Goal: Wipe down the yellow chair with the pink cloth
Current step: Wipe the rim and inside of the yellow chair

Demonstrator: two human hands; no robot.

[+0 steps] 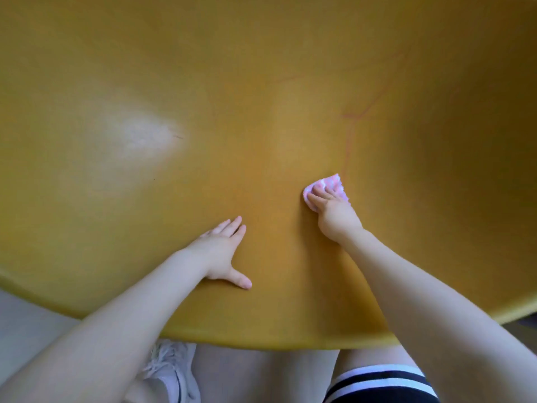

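1. Where the frame is nearest the wearer, a white sneaker (171,370) stands on the pale floor (23,324) at lower left; a black garment hem with white stripes (380,382) shows at lower right; both lie below the chair's front lip.
2. Both bare forearms cross the rounded front edge of the yellow chair (145,82); that edge curves from the left border, dips at the bottom centre, and rises again toward the right border.
3. The left hand (222,251) lies flat and open on the seat, palm down, fingers together and pointing away, thumb spread out toward the right; it grips nothing and sits just inside the front edge.
4. The right hand (334,213) is farther in and to the right, well apart from the left; its fingers are curled down over the pink cloth (328,186), pressing the bunched cloth against the seat; the cloth pokes out beyond the fingertips.
5. A thin reddish line (353,126) starts just beyond the cloth and runs away up the shell, branching toward the upper right.
6. Left of the hands, a pale glare patch (142,135) sits on bare yellow plastic; a short dark mark lies at its right end.
7. Beyond the hands the shell spreads wide and unobstructed to the top, left and right borders of the frame.
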